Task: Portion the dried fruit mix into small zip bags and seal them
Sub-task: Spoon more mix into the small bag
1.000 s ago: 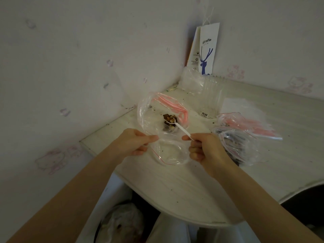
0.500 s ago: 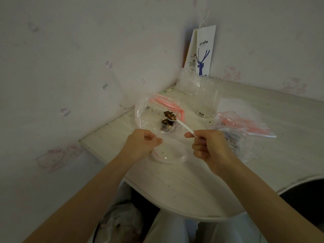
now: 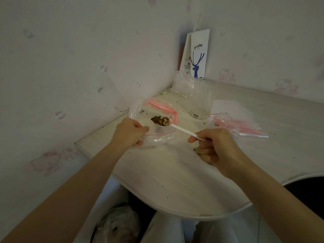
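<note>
My left hand [image 3: 128, 133] pinches the red-lined rim of a small clear zip bag [image 3: 158, 136] lying on the white table [image 3: 175, 172]. My right hand [image 3: 213, 146] grips the handle of a white plastic spoon [image 3: 182, 129]. The spoon's bowl carries brown dried fruit mix [image 3: 160, 120] just above the bag's mouth. Behind it lies a larger clear bag with pink zip strips [image 3: 157, 106].
A pile of small zip bags [image 3: 240, 126] with red and pink strips lies to the right. A clear plastic cup [image 3: 201, 100] and a white coffee paper bag [image 3: 197, 55] stand in the corner. Crumbs dot the table. A bin with a plastic liner [image 3: 115, 225] sits below the edge.
The spoon with fruit has drawn back out of the larger bag toward the small bag. My right hand moved right and my left hand shifted left with the bag's rim.
</note>
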